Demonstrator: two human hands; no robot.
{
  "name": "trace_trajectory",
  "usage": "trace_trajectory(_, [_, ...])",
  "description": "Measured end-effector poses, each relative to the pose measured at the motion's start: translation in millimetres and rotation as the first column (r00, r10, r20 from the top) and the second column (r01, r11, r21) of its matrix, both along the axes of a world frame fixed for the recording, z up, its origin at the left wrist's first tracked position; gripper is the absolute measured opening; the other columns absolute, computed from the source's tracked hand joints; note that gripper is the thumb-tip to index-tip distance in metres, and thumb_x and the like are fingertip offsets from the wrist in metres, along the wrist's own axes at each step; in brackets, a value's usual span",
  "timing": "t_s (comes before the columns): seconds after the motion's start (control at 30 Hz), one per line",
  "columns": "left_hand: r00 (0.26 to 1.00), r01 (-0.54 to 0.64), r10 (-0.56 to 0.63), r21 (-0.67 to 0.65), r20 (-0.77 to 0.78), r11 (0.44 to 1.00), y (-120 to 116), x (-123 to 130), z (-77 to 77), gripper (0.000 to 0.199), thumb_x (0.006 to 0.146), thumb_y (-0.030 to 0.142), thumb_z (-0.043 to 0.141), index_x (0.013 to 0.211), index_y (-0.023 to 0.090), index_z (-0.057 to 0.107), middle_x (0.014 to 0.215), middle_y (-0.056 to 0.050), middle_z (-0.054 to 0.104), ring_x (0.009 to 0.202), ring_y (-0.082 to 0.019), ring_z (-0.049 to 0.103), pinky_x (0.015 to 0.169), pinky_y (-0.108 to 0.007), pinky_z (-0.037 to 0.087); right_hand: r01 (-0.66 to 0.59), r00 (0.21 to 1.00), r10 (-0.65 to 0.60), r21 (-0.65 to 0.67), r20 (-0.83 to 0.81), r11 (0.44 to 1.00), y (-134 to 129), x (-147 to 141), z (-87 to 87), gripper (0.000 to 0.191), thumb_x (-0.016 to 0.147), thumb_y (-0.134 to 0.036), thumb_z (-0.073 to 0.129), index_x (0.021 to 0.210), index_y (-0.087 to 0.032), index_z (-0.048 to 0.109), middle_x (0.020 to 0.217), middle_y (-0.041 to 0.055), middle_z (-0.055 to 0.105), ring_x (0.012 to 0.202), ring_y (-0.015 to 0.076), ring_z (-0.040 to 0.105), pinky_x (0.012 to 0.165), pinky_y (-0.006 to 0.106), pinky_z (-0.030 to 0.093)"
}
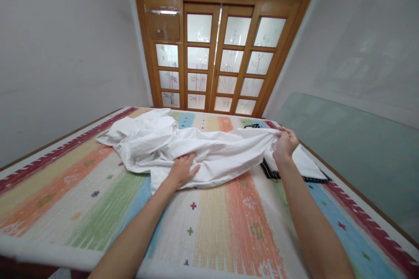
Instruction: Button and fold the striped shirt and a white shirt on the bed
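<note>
A crumpled white garment (144, 144) lies across the striped bed cover; whether it is a shirt or something else I cannot tell. My left hand (183, 171) rests flat on its near middle part, fingers stretched out and thumb apart. At the right, my right hand (285, 144) is closed on one end of the garment and pulls it taut, a little above the cover. Just beyond and under that hand lies a white cloth with a black edge (304, 163), partly hidden by my wrist and the garment.
The patterned cover (209, 226) has stripes in several colours. A black-and-white item (252, 126) shows behind the garment's right part. A pale green headboard-like panel (353, 139) stands at the right. Wooden doors with glass panes (214, 61) are at the far end, between grey walls.
</note>
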State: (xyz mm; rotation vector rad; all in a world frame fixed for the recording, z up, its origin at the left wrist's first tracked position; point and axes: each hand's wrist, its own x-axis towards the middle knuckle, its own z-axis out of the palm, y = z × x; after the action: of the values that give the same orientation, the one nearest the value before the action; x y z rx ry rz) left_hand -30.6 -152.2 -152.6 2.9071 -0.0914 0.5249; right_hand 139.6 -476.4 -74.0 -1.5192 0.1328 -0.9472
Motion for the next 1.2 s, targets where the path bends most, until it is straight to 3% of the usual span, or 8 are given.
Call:
trace_trajectory(0.13, [0.991,0.125,-0.126,-0.034,-0.033,0.992,-6,-3,-4.3,0.046,0.088,0.05,0.052,0.117,0.015,0.059,0.112,-0.017,0.064,0.104,-0.033,0.061,0.089,-0.045,0.046,-0.263,0.96,0.203,-0.365,-0.194,0.893,8,-9,-1.3,0.028,0.073,-0.03,0.05,0.088,-0.018,0.07,0.092,0.007,0.071,0.09,0.0235,0.063,0.081,0.037,0.049])
trace_trajectory(0.33, [0.968,0.237,-0.246,-0.144,-0.044,0.961,-35,-9,-8.5,0.03,0.089,0.031,0.049,0.113,0.016,0.059,0.111,-0.014,0.065,0.102,-0.027,0.062,0.091,-0.04,0.048,-0.713,0.694,0.396,-0.652,-0.601,0.26,36,-35,-4.5,0.029,0.078,-0.032,0.061,0.102,-0.021,0.073,0.11,0.0095,0.072,0.1,0.0273,0.066,0.093,0.039,0.047])
trace_trajectory(0.4, [0.954,0.286,-0.297,-0.168,-0.042,0.943,-48,-13,-8.5,0.032,0.089,0.029,0.049,0.116,0.015,0.059,0.112,-0.014,0.065,0.105,-0.026,0.062,0.093,-0.04,0.047,-0.731,0.654,0.429,-0.667,-0.624,0.145,51,-45,-8.5,0.03,0.08,-0.033,0.063,0.105,-0.02,0.073,0.112,0.0104,0.071,0.103,0.0284,0.065,0.095,0.04,0.046])
trace_trajectory(0.7, [0.812,0.554,-0.583,-0.276,-0.032,0.785,-79,-36,23.2,0.019,0.088,0.027,0.05,0.093,0.02,0.068,0.088,-0.005,0.07,0.082,-0.02,0.065,0.077,-0.03,0.05,-0.674,0.611,0.633,-0.732,-0.475,0.101,118,-65,-35.1,0.052,0.086,-0.023,0.055,0.137,-0.022,0.049,0.149,0.0135,0.039,0.125,0.0257,0.051,0.098,0.043,0.046])
trace_trajectory(0.87, [0.957,0.212,-0.18,-0.125,0.227,0.969,-33,-23,43.6,0.021,0.086,0.022,0.052,0.103,0.019,0.064,0.106,-0.012,0.065,0.103,-0.026,0.058,0.09,-0.04,0.046,-0.602,0.701,0.521,-0.796,-0.487,0.065,142,-51,-42.9,0.049,0.088,-0.026,0.055,0.137,-0.023,0.048,0.135,0.0116,0.054,0.12,0.0242,0.054,0.095,0.037,0.044])
trace_trajectory(1.0, [0.989,-0.087,0.085,0.013,0.12,0.996,28,-16,50.1,0.022,0.08,0.03,0.061,0.098,0.018,0.063,0.109,-0.016,0.064,0.105,-0.034,0.057,0.091,-0.048,0.041,-0.535,0.799,0.345,-0.845,-0.493,0.032,152,-40,-35.3,0.017,0.09,-0.027,0.054,0.098,-0.019,0.067,0.099,0.0099,0.069,0.095,0.0219,0.062,0.078,0.028,0.044])
trace_trajectory(1.1, [0.991,-0.134,0.133,-0.038,-0.021,0.99,70,-20,56.1,0.02,0.085,0.034,0.053,0.077,0.019,0.061,0.081,-0.011,0.067,0.083,-0.028,0.063,0.077,-0.037,0.044,-0.444,0.88,0.26,-0.884,-0.399,0.145,147,-30,-20.2,0.017,0.09,-0.024,0.05,0.087,-0.018,0.066,0.093,0.0105,0.069,0.088,0.0228,0.061,0.071,0.029,0.04])
trace_trajectory(1.2, [0.969,-0.218,0.236,-0.192,0.078,0.957,101,-30,69.5,0.022,0.085,0.036,0.05,0.073,0.02,0.059,0.073,-0.006,0.066,0.073,-0.023,0.062,0.07,-0.031,0.043,-0.315,0.948,0.149,-0.89,-0.281,0.329,133,-17,-2.5,0.018,0.089,-0.022,0.047,0.088,-0.018,0.064,0.092,0.0116,0.068,0.084,0.0248,0.06,0.069,0.031,0.038])
